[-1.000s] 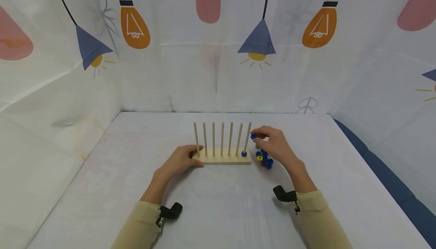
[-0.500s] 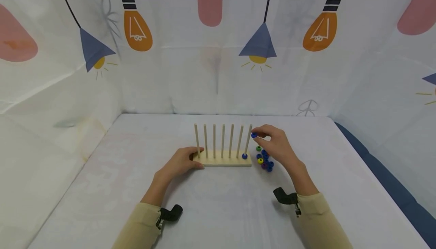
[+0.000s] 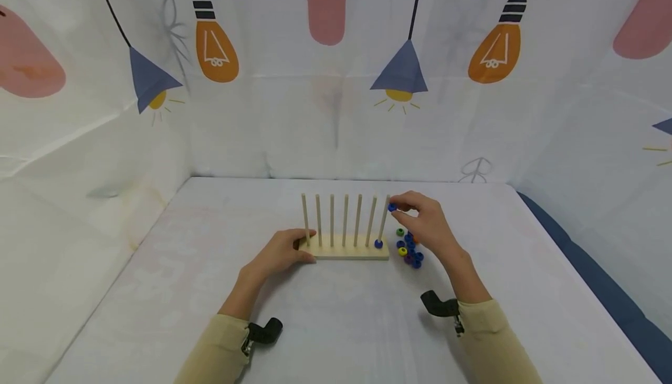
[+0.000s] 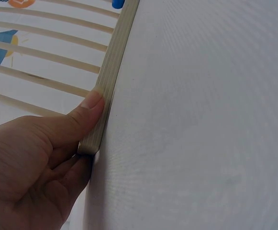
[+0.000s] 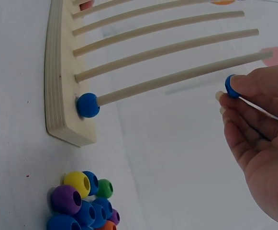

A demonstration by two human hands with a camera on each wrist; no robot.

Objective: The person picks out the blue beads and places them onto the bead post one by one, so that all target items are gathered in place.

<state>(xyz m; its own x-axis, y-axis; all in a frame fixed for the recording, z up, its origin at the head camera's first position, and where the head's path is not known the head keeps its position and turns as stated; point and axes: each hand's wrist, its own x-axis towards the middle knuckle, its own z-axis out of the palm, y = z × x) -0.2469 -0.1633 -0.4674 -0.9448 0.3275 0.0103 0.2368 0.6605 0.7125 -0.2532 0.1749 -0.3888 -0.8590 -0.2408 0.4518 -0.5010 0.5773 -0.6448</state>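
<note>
A wooden peg board (image 3: 341, 251) with several upright pegs stands on the table. My left hand (image 3: 282, 251) grips its left end, thumb along the front edge (image 4: 92, 103) and fingers behind. One blue bead (image 5: 88, 105) sits at the foot of the rightmost peg (image 5: 177, 79). Between thumb and fingertips my right hand (image 3: 424, 220) pinches another blue bead (image 5: 232, 86), close beside the upper part of that same peg and apart from it in the right wrist view. The other pegs carry no beads.
Right of the board lies a pile of loose beads, mostly blue (image 5: 85, 213), with a yellow bead (image 5: 76, 184), a green bead (image 5: 105, 188), a purple bead (image 5: 66, 199) and an orange one. A printed white cloth (image 3: 294, 121) hangs behind the table (image 3: 336, 320).
The view has tilted slightly, so everything sits a little lower in it. My right hand stays by the top of the rightmost peg with the blue bead; the left hand keeps its grip.
</note>
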